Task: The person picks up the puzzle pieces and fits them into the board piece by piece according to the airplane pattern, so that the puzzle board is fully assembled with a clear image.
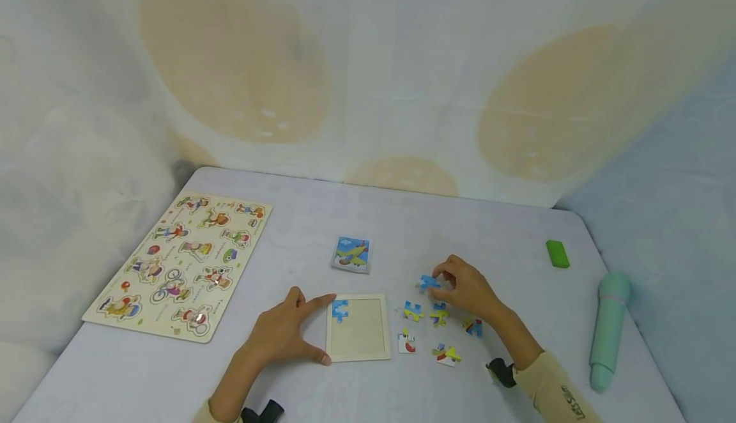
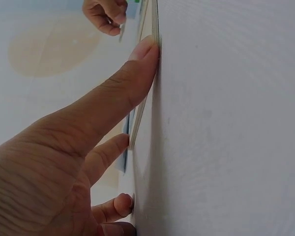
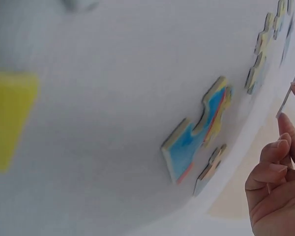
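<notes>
A square wooden puzzle tray (image 1: 361, 340) lies in the middle of the table, with one blue jigsaw piece (image 1: 340, 310) in its upper left corner. My left hand (image 1: 282, 328) touches the tray's left side, thumb and index finger spread along its edge. To the right of the tray, my right hand (image 1: 467, 287) pinches a blue puzzle piece (image 1: 428, 282) between thumb and fingertips, raised off the table in the right wrist view. Several loose pieces lie below that hand, among them a blue, red and yellow piece (image 3: 187, 142) and a yellow and blue one (image 1: 413, 310).
A small picture card of a yellow plane (image 1: 352, 254) lies behind the tray. On the left is a large board with cartoon figures (image 1: 184, 263). A green block (image 1: 557, 253) and a mint-green cylinder (image 1: 609, 330) lie at the right.
</notes>
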`<control>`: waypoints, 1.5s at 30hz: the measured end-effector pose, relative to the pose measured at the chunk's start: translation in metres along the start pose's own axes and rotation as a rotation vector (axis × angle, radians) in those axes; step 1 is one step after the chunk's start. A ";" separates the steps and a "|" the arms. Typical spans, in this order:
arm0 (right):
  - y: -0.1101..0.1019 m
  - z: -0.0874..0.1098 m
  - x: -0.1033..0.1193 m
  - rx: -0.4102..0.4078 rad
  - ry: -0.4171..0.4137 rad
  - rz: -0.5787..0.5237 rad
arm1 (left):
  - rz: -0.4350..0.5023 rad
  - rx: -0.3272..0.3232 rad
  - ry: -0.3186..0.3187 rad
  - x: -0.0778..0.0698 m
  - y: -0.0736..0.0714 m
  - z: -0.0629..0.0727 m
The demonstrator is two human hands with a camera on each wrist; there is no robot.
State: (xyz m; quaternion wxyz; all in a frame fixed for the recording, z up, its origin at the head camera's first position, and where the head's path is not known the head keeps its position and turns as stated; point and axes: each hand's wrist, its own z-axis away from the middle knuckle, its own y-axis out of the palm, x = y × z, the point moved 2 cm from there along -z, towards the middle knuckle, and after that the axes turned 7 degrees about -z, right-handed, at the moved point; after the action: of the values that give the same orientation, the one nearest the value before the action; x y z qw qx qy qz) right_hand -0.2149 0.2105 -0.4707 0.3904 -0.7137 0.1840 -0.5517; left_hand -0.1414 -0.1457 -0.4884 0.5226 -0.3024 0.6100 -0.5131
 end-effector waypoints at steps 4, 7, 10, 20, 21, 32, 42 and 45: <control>0.003 -0.001 0.006 0.013 0.003 -0.008 | 0.000 -0.002 0.004 0.001 0.000 0.000; 0.006 -0.001 0.013 0.025 -0.011 -0.004 | 0.003 0.002 0.001 0.002 0.000 -0.001; 0.010 -0.003 0.023 0.045 -0.039 -0.004 | 0.007 0.006 -0.006 0.003 0.001 -0.001; 0.029 -0.006 0.053 0.109 -0.111 0.070 | 0.008 0.012 -0.009 0.004 0.002 -0.003; 0.031 -0.006 0.055 0.110 -0.117 0.077 | 0.007 0.010 -0.007 0.003 0.002 -0.003; 0.050 -0.008 0.069 0.145 -0.107 0.094 | 0.005 0.004 -0.003 0.003 0.003 -0.003; 0.069 -0.013 0.088 0.173 -0.191 0.124 | -0.002 -0.005 -0.001 0.003 0.003 -0.003; 0.075 -0.015 0.093 0.166 -0.202 0.148 | -0.002 -0.001 -0.002 0.003 0.003 -0.003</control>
State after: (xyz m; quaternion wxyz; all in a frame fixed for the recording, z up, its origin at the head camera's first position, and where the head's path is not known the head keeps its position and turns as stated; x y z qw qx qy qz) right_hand -0.1863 0.0930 -0.4666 0.5045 -0.7151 0.1497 -0.4601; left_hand -0.1447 -0.1465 -0.4927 0.5227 -0.3036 0.6095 -0.5130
